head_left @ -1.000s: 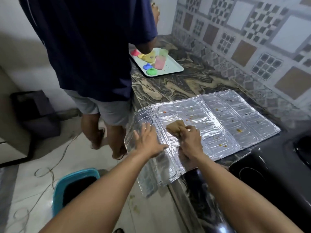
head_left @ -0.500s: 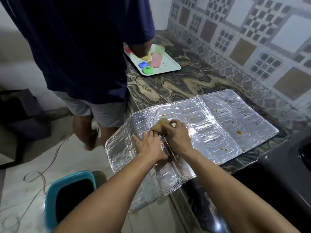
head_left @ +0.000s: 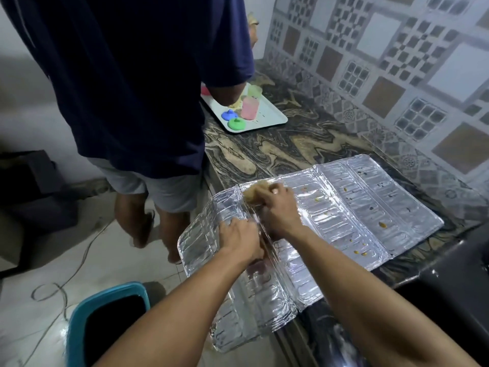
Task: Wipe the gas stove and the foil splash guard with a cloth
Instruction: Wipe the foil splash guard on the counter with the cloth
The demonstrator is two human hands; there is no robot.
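Observation:
The foil splash guard (head_left: 352, 207) lies unfolded on the marble counter, its left panel hanging past the counter's edge. Orange and dark food spots dot its right panels. My right hand (head_left: 277, 210) grips a tan cloth (head_left: 254, 192) and presses it on the foil near the far edge of the left fold. My left hand (head_left: 238, 238) rests on the overhanging panel just left of the fold, fingers pressing down on the foil. The black gas stove (head_left: 455, 282) shows only as a dark corner at the right.
A person in a dark blue shirt (head_left: 132, 75) stands close at the left by the counter. A pale tray (head_left: 267, 117) with coloured cups and lids sits at the far end. A teal bin (head_left: 105, 321) stands on the floor below, near loose cables. The tiled wall runs along the right.
My right hand has pushed the cloth farther up the foil, away from me. My left hand has shifted with it and stays beside the fold. The overhanging panel sits higher and flatter.

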